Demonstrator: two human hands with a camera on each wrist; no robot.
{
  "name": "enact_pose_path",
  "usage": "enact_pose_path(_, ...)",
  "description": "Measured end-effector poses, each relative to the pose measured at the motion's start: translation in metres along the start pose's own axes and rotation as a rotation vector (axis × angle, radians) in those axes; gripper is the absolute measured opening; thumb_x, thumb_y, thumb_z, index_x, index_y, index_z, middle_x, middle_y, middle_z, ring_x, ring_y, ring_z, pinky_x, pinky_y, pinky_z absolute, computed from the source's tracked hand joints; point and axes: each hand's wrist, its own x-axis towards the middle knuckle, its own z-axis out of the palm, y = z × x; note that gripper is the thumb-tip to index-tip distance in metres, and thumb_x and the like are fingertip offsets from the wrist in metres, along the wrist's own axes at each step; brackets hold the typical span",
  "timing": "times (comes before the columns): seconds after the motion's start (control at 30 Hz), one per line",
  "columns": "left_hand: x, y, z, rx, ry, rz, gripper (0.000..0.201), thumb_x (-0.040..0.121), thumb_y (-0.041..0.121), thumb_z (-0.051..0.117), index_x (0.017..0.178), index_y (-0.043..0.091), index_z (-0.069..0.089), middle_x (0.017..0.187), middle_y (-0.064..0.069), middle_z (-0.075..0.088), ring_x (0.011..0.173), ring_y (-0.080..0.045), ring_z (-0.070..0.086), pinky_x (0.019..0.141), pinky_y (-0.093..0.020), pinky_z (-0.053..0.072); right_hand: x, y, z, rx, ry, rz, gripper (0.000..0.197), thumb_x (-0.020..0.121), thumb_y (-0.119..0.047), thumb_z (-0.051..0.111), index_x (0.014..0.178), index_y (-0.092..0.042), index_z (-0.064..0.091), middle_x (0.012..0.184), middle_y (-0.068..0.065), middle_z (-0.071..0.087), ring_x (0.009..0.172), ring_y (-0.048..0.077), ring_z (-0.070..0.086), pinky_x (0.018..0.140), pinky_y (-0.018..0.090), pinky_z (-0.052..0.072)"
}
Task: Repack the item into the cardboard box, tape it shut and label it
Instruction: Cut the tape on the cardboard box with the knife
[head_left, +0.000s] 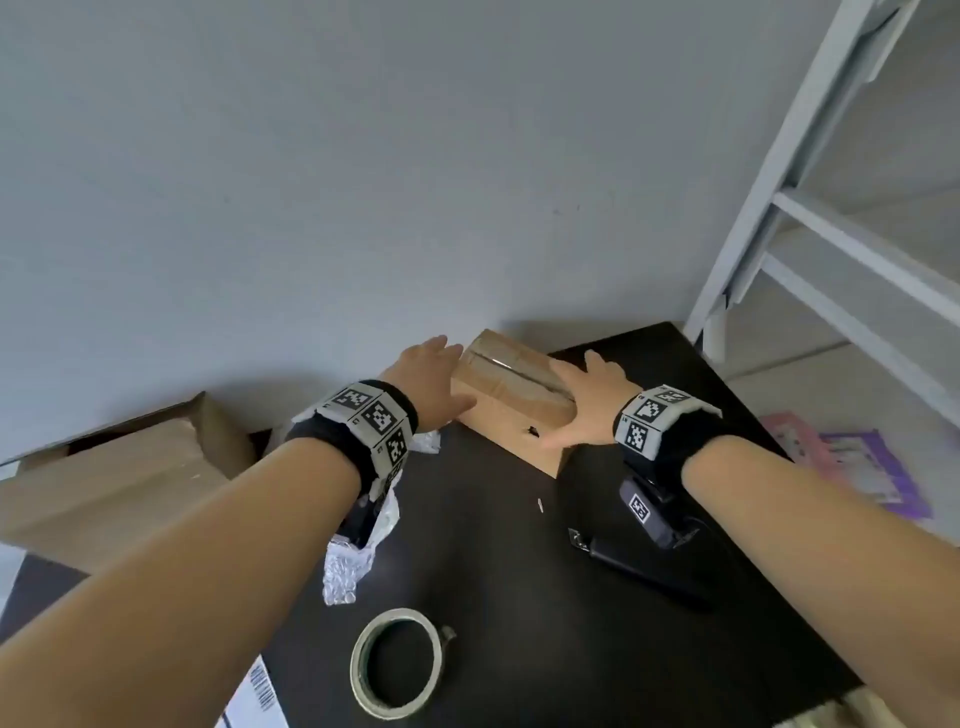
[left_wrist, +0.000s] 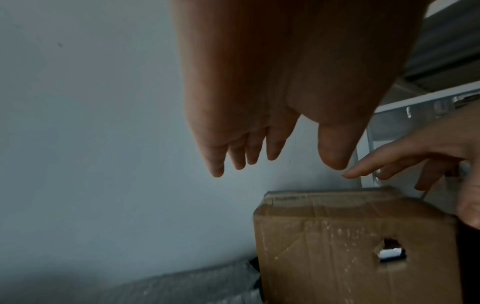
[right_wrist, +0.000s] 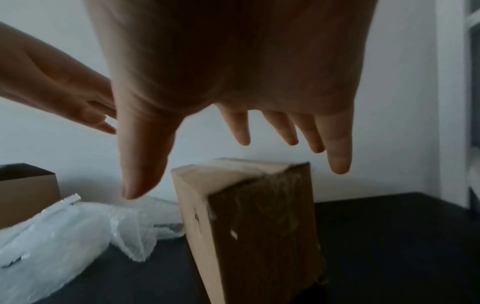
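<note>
cardboard box (head_left: 511, 400) on the table (head_left: 597, 597) is flanked by the hands, left hand (head_left: 434, 382) and right hand (head_left: 589, 400) spread wide, likely to be gripped.

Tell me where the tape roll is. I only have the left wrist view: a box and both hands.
Observer: The tape roll lies flat on the table near its front edge, closer to you than the box.
Operator: Report whether that box is taped.
Observer: Yes. The right wrist view shows glossy clear tape over its top and down one side.
Operator: Name what stands further left.
Observer: A larger carton, open at the top.
</note>
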Motion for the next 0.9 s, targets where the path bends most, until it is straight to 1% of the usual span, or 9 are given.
enact_pose_path(0.1, 0.009, 0.002, 0.013, -0.014, -0.022, -0.061, 0.073, 0.091, 0.039, 0.053, 0.150, 0.017, 0.016, 0.158, -0.008, 0.012, 0.144, -0.027, 0.015, 0.116, -0.039, 0.019, 0.013, 0.005, 0.011, 0.000, 0.014, 0.000, 0.095, 0.065, -0.066, 0.065, 0.139, -0.026, 0.020, 0.139, 0.015, 0.023, 0.130, 0.039, 0.026, 0.098, 0.051, 0.040)
enact_pose_path(0.23, 0.014, 0.007, 0.029, -0.040, -0.014, -0.116, 0.078, 0.089, 0.036, 0.057, 0.151, 0.021, 0.012, 0.154, -0.011, 0.018, 0.141, -0.031, 0.017, 0.112, -0.042, 0.022, 0.026, 0.021, 0.016, 0.130, 0.026, -0.027, 0.092, 0.071, -0.044, 0.072, 0.143, -0.029, 0.018, 0.138, 0.012, 0.026, 0.126, 0.034, 0.028, 0.097, 0.043, 0.039)
enact_pose_path(0.37, 0.016, 0.006, 0.040, -0.015, -0.015, -0.178, 0.100, 0.078, 0.044, 0.071, 0.150, 0.018, 0.007, 0.158, -0.010, 0.003, 0.144, -0.032, 0.006, 0.116, -0.044, 0.018, 0.033, 0.041, 0.007, 0.205, -0.030, -0.097, 0.100, 0.062, -0.033, 0.080, 0.145, -0.033, 0.023, 0.141, 0.008, 0.029, 0.130, 0.030, 0.030, 0.103, 0.043, 0.037)
enact_pose_path(0.5, 0.015, 0.013, 0.045, -0.036, -0.054, -0.154, 0.115, 0.070, 0.042, 0.079, 0.151, 0.021, 0.000, 0.159, -0.005, -0.002, 0.145, -0.031, 0.003, 0.115, -0.044, 0.018, 0.028, 0.056, -0.005, 0.311, -0.149, -0.141, 0.096, 0.066, -0.016, 0.080, 0.146, -0.027, 0.027, 0.145, 0.004, 0.030, 0.132, 0.024, 0.033, 0.106, 0.036, 0.034)
enact_pose_path(0.63, 0.012, 0.021, 0.057, 0.014, -0.087, -0.078, 0.121, 0.062, 0.047, 0.082, 0.151, 0.028, 0.002, 0.159, 0.000, 0.003, 0.145, -0.025, 0.004, 0.117, -0.044, 0.015, 0.019, 0.067, -0.006, 0.335, -0.299, -0.210, 0.088, 0.069, -0.011, 0.077, 0.142, -0.031, 0.033, 0.135, -0.004, 0.037, 0.129, 0.019, 0.035, 0.106, 0.034, 0.033)
enact_pose_path(0.73, 0.011, 0.025, 0.067, -0.040, -0.156, -0.042, 0.115, 0.061, 0.050, 0.081, 0.150, 0.029, 0.011, 0.157, -0.001, 0.014, 0.143, -0.025, 0.019, 0.116, -0.043, 0.022, 0.011, 0.068, -0.003, 0.315, -0.350, -0.229, 0.086, 0.073, -0.010, 0.074, 0.144, -0.029, 0.030, 0.144, -0.006, 0.029, 0.133, 0.018, 0.029, 0.107, 0.028, 0.027)
enact_pose_path(0.77, 0.010, 0.025, 0.069, -0.073, -0.168, -0.046, 0.112, 0.062, 0.050, 0.080, 0.150, 0.029, 0.014, 0.156, -0.001, 0.015, 0.141, -0.024, 0.024, 0.115, -0.042, 0.026, 0.009, 0.068, -0.001, 0.320, -0.336, -0.219, 0.090, 0.073, -0.011, 0.075, 0.146, -0.028, 0.025, 0.149, -0.005, 0.024, 0.136, 0.018, 0.026, 0.107, 0.028, 0.024)
enact_pose_path(0.83, 0.009, 0.024, 0.070, -0.120, -0.170, -0.057, 0.109, 0.063, 0.051, 0.079, 0.149, 0.029, 0.018, 0.154, -0.001, 0.018, 0.138, -0.022, 0.029, 0.112, -0.040, 0.030, 0.004, 0.070, 0.003, 0.420, -0.248, -0.143, 0.102, 0.071, -0.014, 0.078, 0.149, -0.025, 0.014, 0.155, 0.000, 0.018, 0.139, 0.020, 0.025, 0.109, 0.032, 0.026)
enact_pose_path(0.9, 0.007, 0.023, 0.070, -0.141, -0.154, -0.072, 0.107, 0.063, 0.053, 0.078, 0.149, 0.028, 0.019, 0.151, -0.002, 0.021, 0.134, -0.022, 0.034, 0.110, -0.039, 0.033, -0.003, 0.074, 0.011, 0.498, -0.085, -0.019, 0.109, 0.067, -0.024, 0.082, 0.149, -0.019, 0.012, 0.153, 0.007, 0.024, 0.136, 0.025, 0.033, 0.108, 0.039, 0.032)
